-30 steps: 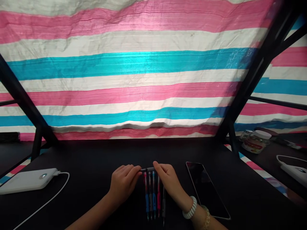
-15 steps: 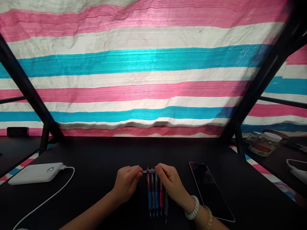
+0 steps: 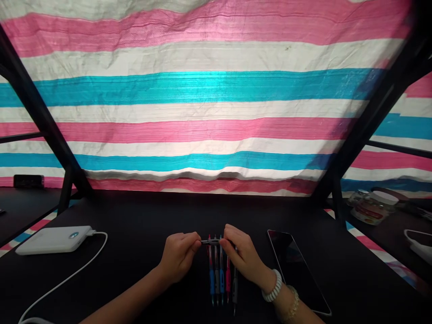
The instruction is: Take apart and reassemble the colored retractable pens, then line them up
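Nearest the camera, a white coiled band and a gold bracelet were worn on the right wrist. A slim dark-and-silver pen was held between the fingertips of the left hand and the right hand, both closed narrowly on it. Its long axis lay crosswise, left to right, just above the desk and over the upper ends of a row of pens. These pens lay side by side on the desk, parallel, with their long axes pointing away from the person and their tips toward the person; blue, pink and grey grips were seen, but no writing on them could be read.

To the right, a dark tablet lay on the desk. To the left lay a white power bank with a white cable. Farther right, a jar with a white lid was seen, its red-printed label too blurred to be read. Beyond stood black metal struts and a striped pink, white and blue tarpaulin.
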Motion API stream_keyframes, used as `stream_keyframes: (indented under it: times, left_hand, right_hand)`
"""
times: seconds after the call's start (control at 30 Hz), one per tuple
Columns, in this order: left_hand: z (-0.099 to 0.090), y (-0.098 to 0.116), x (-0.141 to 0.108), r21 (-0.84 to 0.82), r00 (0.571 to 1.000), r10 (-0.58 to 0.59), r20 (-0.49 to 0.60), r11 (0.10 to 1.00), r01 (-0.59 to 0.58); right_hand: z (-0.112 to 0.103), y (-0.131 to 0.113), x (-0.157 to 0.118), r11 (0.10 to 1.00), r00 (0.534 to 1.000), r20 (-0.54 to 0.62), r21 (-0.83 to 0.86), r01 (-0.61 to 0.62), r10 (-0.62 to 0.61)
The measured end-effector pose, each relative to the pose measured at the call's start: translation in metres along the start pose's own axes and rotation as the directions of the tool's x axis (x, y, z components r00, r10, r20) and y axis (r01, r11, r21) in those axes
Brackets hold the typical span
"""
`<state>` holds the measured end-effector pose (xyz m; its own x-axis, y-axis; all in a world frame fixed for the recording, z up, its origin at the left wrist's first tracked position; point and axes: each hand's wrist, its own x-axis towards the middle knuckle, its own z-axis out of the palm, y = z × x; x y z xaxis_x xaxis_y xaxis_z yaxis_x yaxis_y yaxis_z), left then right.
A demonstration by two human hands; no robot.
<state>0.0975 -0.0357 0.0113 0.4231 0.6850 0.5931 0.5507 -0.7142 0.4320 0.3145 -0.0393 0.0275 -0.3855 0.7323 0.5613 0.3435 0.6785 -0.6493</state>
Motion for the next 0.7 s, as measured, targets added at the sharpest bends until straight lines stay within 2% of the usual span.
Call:
stream_keyframes:
  times: [0.13,0.3,0.7]
  left_hand:
    - [0.0003,-0.0012,0.0001,0.087,0.998,0.053,-0.03,0.995,-0.05]
    - [-0.0001,-0.0036,-0.0005,0.093,0.997,0.07,-0.039,0.994,-0.066]
    - [-0.0031,-0.0036,0.0005,0.078,1.0,0.009,-0.013,0.997,-0.008]
  right_hand:
    - [-0.0025,0.0001,0.0011,1.0,0.999,-0.029,-0.007,-0.017,0.017]
    - [-0.0006,0.0021,0.0007,0.999,0.997,-0.059,0.01,0.045,-0.045]
    - [0.0004,0.0083,0.0007,0.99,0.991,-0.021,-0.057,0.131,-0.132]
